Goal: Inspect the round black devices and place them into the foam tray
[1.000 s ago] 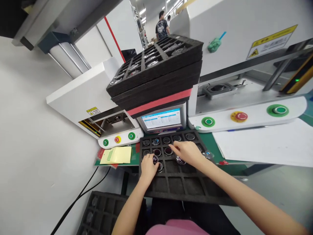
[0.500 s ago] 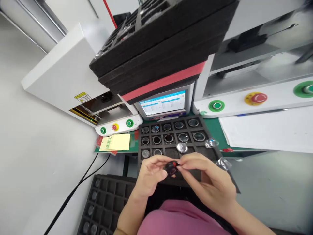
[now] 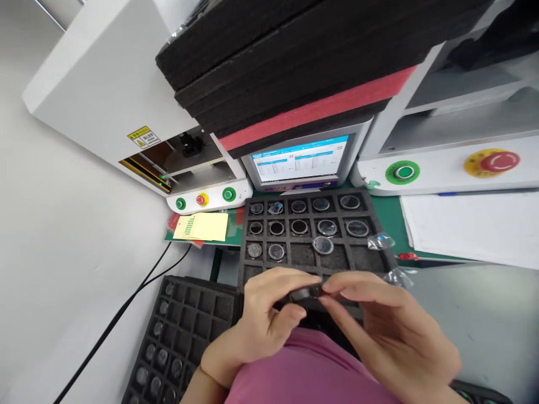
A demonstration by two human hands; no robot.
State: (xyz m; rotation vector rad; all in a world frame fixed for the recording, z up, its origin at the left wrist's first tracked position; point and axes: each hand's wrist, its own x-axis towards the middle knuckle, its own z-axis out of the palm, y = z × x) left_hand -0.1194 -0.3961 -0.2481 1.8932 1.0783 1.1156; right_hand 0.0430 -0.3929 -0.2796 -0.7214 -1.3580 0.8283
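A small dark round part [image 3: 304,293], much like a watch case, is held edge-on in front of me above the near rows of a black foam tray [image 3: 301,255]. My left hand [image 3: 269,314] is closed around its left side, fingers over the top and thumb below. At its right end, my right hand [image 3: 379,320] pinches with thumb and fingertips. The fingers hide much of the part. Just beyond them, a silvery round disc [image 3: 323,245] lies tilted on a divider of the tray. Similar round discs [image 3: 299,226] with dark faces sit in the cells behind.
A stack of black foam trays [image 3: 295,73] looms over a screen [image 3: 301,160]. White machines with green and red buttons [image 3: 201,200] flank it. Crumpled clear film [image 3: 381,241] and paper [image 3: 471,224] lie at right, yellow cards [image 3: 201,226] at left. Another foam tray [image 3: 181,331] sits lower left.
The dark part has turned to show its edge, and the red bit on it no longer shows. Both hands appear closer and larger. The whole view has shifted.
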